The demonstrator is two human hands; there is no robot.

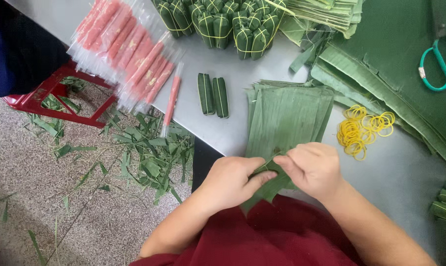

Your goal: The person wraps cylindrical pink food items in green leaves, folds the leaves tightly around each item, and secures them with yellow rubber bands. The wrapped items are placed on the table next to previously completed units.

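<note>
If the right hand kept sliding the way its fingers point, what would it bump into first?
The right hand points toward the left hand, so it would probably meet the left hand's thumb first, across the folded green leaf bundle they both grip. Depth is hard to judge here.

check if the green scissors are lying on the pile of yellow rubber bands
No, the green scissors lie on the banana leaves, apart from the rubber bands.

One head-worn camera looks steeply down, close over the grey table [242, 133] edge; floor [60, 197] at left.
</note>
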